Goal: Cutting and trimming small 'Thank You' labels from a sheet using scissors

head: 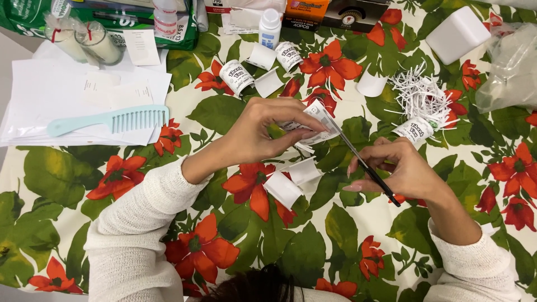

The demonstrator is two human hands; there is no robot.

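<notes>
My left hand [263,131] pinches a small white printed paper label [316,120] above the flowered tablecloth. My right hand [400,170] grips black-handled scissors [361,162], whose blades reach up and left into the label's edge. Both sleeves are white knit. Two curled white paper pieces [291,182] lie under the hands. A pile of thin white paper shreds [422,95] lies beyond my right hand, with a printed label [414,130] beside it.
Rolled printed labels [236,75] and blank paper curls [268,83] lie at the back. A pale blue comb [109,120] rests on white sheets at left. Two candles [100,42], a white bottle [269,27], boxes, a white cup [457,33] and a plastic bag [512,67] line the far edge.
</notes>
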